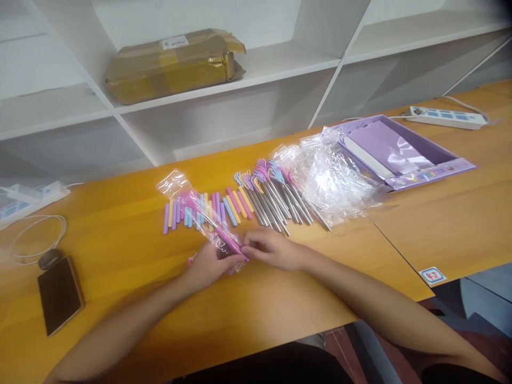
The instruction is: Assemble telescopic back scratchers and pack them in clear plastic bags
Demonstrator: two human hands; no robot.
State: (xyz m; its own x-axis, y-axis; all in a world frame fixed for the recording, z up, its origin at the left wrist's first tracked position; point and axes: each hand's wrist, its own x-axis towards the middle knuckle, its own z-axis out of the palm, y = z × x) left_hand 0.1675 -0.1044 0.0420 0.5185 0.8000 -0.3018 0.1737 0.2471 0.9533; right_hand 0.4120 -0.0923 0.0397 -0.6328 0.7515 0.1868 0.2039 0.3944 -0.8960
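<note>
A pink back scratcher (227,238) with a metal rod lies inside a clear plastic sleeve, slanting up to the left. My left hand (208,263) is closed around its handle end. At the same end, my right hand (269,247) pinches the sleeve's edge or the handle tip; which of them cannot be made out. Beyond my hands lie loose handle tubes (238,204) in purple, yellow, blue and pink, roughly in a row. Right of them is a pile of metal rods (272,205) with colored claw heads. Something small and pink or purple is partly hidden beneath my left hand.
Clear plastic bags (336,181) are heaped beside an open purple box (436,166). Power strips (448,117) sit at the back right and far left. A dark phone (60,296) lies at left near a cable. A taped carton (172,66) rests on the white shelf (288,56).
</note>
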